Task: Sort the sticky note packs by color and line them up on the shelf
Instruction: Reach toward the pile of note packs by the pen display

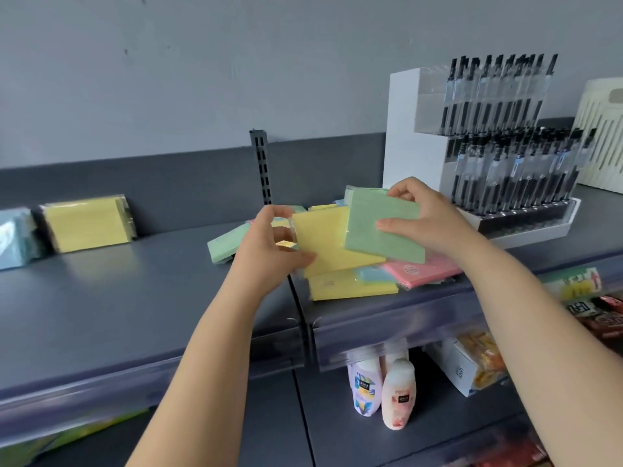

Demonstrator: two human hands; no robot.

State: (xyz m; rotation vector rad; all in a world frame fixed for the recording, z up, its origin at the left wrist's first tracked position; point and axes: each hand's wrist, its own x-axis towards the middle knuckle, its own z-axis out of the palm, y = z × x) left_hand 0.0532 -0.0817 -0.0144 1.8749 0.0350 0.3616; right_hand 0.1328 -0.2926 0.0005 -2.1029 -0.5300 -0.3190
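Observation:
My left hand (pixel 269 246) grips a yellow sticky note pack (pixel 328 244) by its left edge, lifted above a loose pile of packs. My right hand (pixel 421 220) pinches a green pack (pixel 374 227) that overlaps the yellow one. Below them lie another yellow pack (pixel 347 288), a pink pack (pixel 424 269), a light blue pack (pixel 374 274) and a green pack (pixel 224 246). On the grey shelf (pixel 135 291) at the left, yellow packs (pixel 87 222) stand in a row against the back, with blue packs (pixel 13 237) at the frame's edge.
A white pen display (pixel 488 153) full of black pens stands right behind the pile. A cream slotted basket (pixel 603 129) sits at the far right. Lotion bottles (pixel 397 396) and a box (pixel 468 365) stand on the lower shelf. A slotted upright (pixel 261 163) divides the back panel.

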